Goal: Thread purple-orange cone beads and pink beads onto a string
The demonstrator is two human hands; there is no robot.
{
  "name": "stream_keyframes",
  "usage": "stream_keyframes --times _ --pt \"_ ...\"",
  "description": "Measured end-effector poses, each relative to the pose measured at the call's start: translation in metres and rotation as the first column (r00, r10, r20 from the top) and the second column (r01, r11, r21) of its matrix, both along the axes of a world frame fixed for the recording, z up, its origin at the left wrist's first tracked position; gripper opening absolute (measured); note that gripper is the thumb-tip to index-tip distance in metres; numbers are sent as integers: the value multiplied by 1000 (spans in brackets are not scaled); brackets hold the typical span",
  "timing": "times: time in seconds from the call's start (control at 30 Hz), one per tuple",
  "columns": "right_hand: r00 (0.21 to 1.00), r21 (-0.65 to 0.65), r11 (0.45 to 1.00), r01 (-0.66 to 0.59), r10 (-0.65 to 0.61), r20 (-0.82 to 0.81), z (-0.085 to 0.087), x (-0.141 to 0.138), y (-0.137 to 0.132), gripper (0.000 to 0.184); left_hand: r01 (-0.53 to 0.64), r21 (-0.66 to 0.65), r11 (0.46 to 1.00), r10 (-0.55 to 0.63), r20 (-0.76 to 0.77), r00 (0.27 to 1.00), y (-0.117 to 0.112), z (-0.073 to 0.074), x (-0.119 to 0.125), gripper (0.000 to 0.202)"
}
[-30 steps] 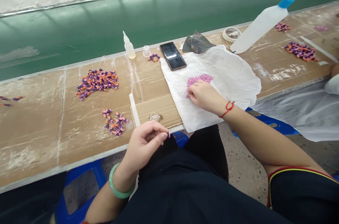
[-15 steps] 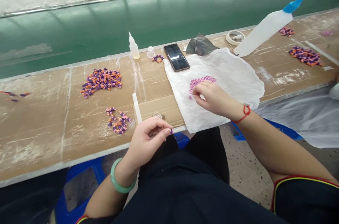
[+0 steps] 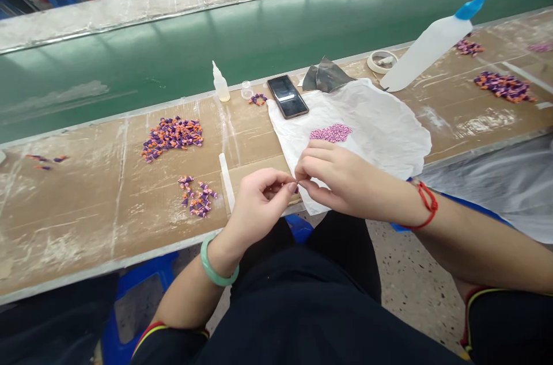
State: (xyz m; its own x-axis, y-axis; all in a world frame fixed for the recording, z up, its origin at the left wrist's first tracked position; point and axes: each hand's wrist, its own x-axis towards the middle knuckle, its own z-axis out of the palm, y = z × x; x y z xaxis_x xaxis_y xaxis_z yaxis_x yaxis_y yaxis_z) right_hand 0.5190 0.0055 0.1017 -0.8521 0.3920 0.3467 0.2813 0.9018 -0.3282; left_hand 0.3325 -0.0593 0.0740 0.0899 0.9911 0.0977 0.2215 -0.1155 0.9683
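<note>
My left hand (image 3: pixel 263 204) pinches a small purple piece (image 3: pixel 296 189) between thumb and forefinger at the table's front edge. My right hand (image 3: pixel 334 178) meets it there, its thumb and fingertips closed together against the piece; whatever they hold is too small to make out. Just beyond my right hand, a patch of tiny pink pieces (image 3: pixel 332 133) lies on a white cloth (image 3: pixel 384 123). To the left are a small group of purple and pink pieces (image 3: pixel 199 199) and a bigger pile of purple and orange ones (image 3: pixel 175 137).
Behind the cloth lie a phone (image 3: pixel 288 97), dark scraps (image 3: pixel 328 74) and a tape roll (image 3: pixel 382 61). A large white bottle (image 3: pixel 427 54) with a blue nozzle leans at the right. A small dropper bottle (image 3: pixel 220 84) stands by the green belt (image 3: pixel 173 60).
My right hand has moved from the pink pieces on the cloth down and left to my left hand. My left hand has risen slightly to the right, still pinching the purple piece.
</note>
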Motion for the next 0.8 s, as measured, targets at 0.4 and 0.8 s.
stream_keyframes --times 0.4,0.8 --pt "999 4 999 52 -51 -10 -1 -7 -3 20 -67 4 998 66 29 997 2 -2 2 14" --pt "947 -416 895 161 -259 -192 -2 -22 -15 16 -79 -147 986 127 348 929 -5 -2 -3 22"
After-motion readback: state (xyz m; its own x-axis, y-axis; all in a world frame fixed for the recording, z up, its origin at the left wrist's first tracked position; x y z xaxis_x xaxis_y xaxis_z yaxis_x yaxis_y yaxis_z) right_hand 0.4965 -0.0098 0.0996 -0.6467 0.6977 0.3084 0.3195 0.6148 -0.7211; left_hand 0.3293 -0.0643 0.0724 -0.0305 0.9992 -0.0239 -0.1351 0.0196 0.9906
